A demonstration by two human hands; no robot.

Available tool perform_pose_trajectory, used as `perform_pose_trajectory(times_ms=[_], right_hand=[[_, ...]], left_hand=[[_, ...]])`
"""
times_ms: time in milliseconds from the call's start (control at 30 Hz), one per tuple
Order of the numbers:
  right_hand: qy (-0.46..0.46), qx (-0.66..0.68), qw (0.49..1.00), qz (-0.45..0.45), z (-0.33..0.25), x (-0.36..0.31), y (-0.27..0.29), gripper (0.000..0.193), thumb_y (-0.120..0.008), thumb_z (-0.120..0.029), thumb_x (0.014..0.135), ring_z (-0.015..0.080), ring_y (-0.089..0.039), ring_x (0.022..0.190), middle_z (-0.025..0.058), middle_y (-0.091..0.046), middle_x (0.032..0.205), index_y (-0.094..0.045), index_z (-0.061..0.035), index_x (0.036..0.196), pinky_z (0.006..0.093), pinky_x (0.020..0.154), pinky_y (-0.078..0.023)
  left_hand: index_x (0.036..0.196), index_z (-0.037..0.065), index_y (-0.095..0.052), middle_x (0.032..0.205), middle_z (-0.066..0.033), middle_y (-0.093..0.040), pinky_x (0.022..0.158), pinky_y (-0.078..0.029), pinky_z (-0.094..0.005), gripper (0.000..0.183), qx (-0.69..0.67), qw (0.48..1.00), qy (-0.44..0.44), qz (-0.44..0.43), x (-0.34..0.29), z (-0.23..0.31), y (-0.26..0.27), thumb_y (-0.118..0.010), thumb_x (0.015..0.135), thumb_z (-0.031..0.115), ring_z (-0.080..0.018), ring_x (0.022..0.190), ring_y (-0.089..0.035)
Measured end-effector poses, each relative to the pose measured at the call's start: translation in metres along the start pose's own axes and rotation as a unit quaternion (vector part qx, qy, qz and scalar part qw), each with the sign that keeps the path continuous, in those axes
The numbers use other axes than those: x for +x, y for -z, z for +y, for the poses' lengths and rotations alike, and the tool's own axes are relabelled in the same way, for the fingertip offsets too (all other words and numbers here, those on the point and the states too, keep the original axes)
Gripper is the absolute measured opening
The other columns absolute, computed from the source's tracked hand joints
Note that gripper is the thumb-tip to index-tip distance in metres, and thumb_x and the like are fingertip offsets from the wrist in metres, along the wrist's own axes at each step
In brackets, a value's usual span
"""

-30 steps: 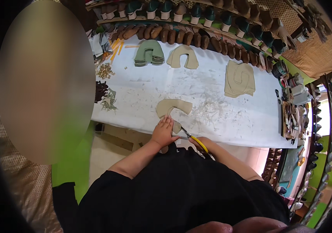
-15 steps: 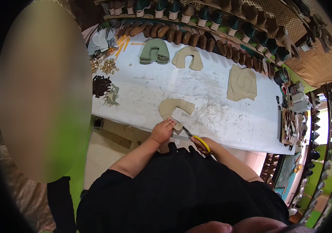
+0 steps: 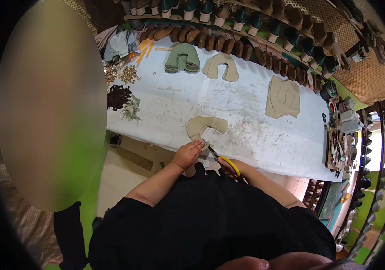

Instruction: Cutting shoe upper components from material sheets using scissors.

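left hand [image 3: 188, 154] pinching one tan leather piece [image 3: 204, 127] at table's [image 3: 269, 148] 6 o'clock edge, right hand [image 3: 234, 168] gripping one pair of yellow-handled scissors [image 3: 223, 159], three more cutout stacks lying toward 12 o'clock

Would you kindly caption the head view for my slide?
Left hand steadies a tan cut-out piece while right hand works yellow-handled scissors at a white table.

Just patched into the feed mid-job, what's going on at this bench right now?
A person stands at a white worktable. The left hand holds a small tan piece at the near edge, while the right hand works yellow-handled scissors into it. A tan U-shaped cutout lies just beyond, with scraps around it. More stacks, green and tan, sit farther back below rows of shoes.
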State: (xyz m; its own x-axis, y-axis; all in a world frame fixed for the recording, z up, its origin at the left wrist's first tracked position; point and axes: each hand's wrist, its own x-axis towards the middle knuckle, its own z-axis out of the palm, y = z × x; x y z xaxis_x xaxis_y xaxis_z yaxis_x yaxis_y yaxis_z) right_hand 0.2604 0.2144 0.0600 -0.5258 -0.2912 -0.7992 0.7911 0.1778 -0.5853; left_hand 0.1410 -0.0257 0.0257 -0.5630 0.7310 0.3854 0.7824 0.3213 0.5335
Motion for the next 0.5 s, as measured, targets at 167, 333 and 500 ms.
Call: perform_pose_trajectory(times_ms=[167, 333, 500], right_hand=[[-0.002, 0.021, 0.999, -0.026, 0.0, 0.012, -0.003, 0.077, -0.039, -0.084, 0.085, 0.0138, -0.037, 0.04, 0.0011, -0.038, 0.05, -0.041, -0.0128, 0.057, 0.0295, 0.04, -0.03], [-0.017, 0.038, 0.998, -0.036, -0.02, -0.007, -0.009, 0.071, -0.041, -0.079, 0.088, 0.0123, -0.036, 0.043, -0.0006, -0.038, 0.053, -0.041, -0.0135, 0.063, 0.0282, 0.042, -0.03], [-0.046, 0.077, 0.993, -0.074, -0.011, -0.004, -0.002, 0.063, -0.038, -0.075, 0.092, 0.0089, -0.037, 0.043, -0.0022, -0.038, 0.055, -0.042, -0.0153, 0.074, 0.0243, 0.041, -0.033]], left_hand=[[0.115, 0.006, -0.067, 0.111, -0.0139, -0.07, 0.091, -0.055, -0.0384, 0.03, -0.006, 1.0, 0.012, 0.013, -0.002, 0.003, 0.002, -0.07, 0.086, 0.014, -0.0295, 0.106, -0.067], [0.113, 0.008, -0.069, 0.113, -0.012, -0.07, 0.091, -0.055, -0.0372, 0.025, -0.04, 0.997, 0.059, 0.033, -0.01, -0.001, 0.004, -0.068, 0.088, 0.013, -0.0278, 0.106, -0.067], [0.114, 0.009, -0.068, 0.114, -0.0114, -0.07, 0.094, -0.053, -0.0368, 0.026, -0.08, 0.992, 0.095, 0.019, -0.011, -0.002, 0.005, -0.067, 0.088, 0.01, -0.0278, 0.109, -0.066]])
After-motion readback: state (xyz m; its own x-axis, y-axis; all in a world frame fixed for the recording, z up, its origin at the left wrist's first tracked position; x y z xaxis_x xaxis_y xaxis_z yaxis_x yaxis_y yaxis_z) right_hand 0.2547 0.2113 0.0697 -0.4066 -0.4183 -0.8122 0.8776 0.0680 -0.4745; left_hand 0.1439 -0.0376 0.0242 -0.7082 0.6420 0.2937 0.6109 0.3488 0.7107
